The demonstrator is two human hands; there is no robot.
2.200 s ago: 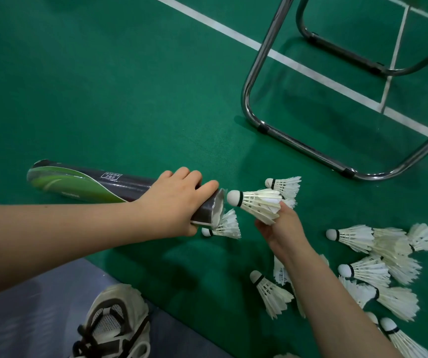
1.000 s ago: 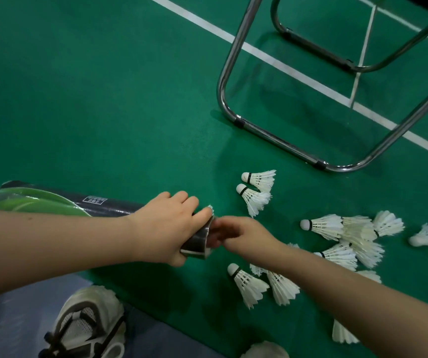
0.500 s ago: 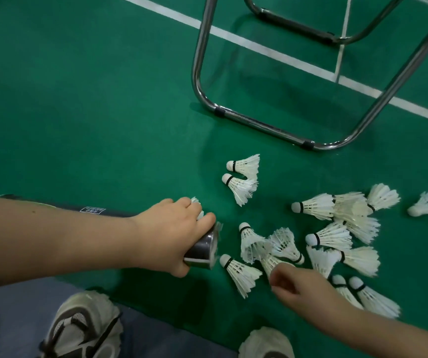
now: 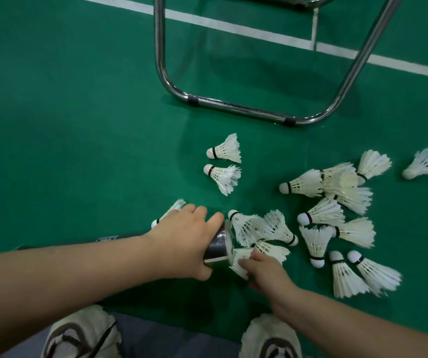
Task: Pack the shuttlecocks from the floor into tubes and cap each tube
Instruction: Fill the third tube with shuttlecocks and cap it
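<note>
The left hand (image 4: 184, 244) wraps around the dark tube (image 4: 218, 248) close to its open end, fingers over the top and thumb underneath, holding it low over the green floor (image 4: 78, 125). The rest of the tube runs back to the left behind the forearm. The right hand (image 4: 266, 271) sits just right of the tube's mouth, its fingers curled onto the feathers of a shuttlecock (image 4: 238, 263) whose white skirt is right at the rim. Whether its cork tip is already inside cannot be told.

A half-hidden shuttlecock (image 4: 171, 210) lies just beyond the left hand's knuckles. A tangle of shuttlecocks (image 4: 259, 228) lies just past the right hand's fingertips, touching one another. Farther beyond both hands a pair of shuttlecocks (image 4: 223, 161) lie side by side, corks pointing left. To the right of the right hand spreads a loose scatter of shuttlecocks (image 4: 337, 202), some overlapping, and a lone shuttlecock (image 4: 427, 164) lies apart at the far right.

Well beyond the hands stands a chrome chair frame (image 4: 233, 108), with a white court line (image 4: 233, 25) behind it. Below the arms are two pale shoes, one shoe (image 4: 83, 334) under the left forearm and the other shoe (image 4: 269, 339) under the right wrist
</note>
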